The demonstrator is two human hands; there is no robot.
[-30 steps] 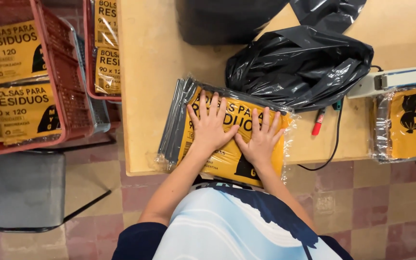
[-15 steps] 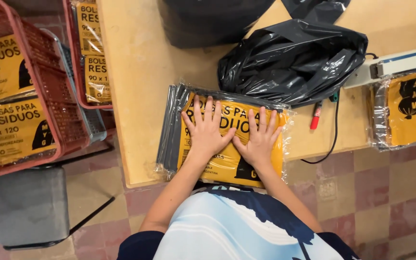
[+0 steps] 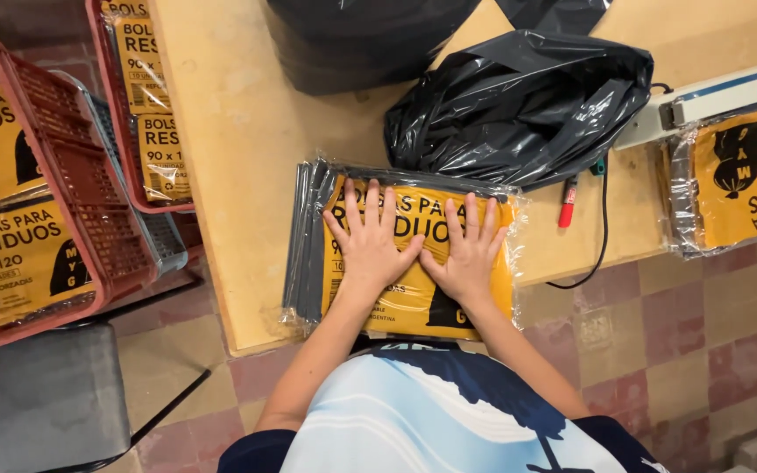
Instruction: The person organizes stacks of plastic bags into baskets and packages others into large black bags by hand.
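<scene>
**Both hands pressed flat on a yellow pack of bags**

Here, in the middle of the frame, a clear plastic pack with a yellow label [image 3: 413, 254] lay on the wooden table [image 3: 238, 140], close to the table's near edge. The left hand [image 3: 370, 245] was open, with its fingers spread wide, and it lay flat on the left part of the pack. The right hand [image 3: 466, 258] was open too, fingers spread, flat on the right part. The two hands were just beside each other, thumbs almost touching. Neither hand was gripping anything; both pressed down with the palms.

Just above the pack, toward the upper middle of the frame, sat a crumpled black plastic bag [image 3: 519, 105]. A red marker [image 3: 568, 203] lay to the right of the pack, near a thin black cable [image 3: 602, 228]. At the right edge lay another yellow pack [image 3: 738, 180]. At the left side of the frame stood a red basket [image 3: 72, 201] with more yellow packs inside it. The floor [image 3: 685, 333] below had pink and tan tiles.
</scene>
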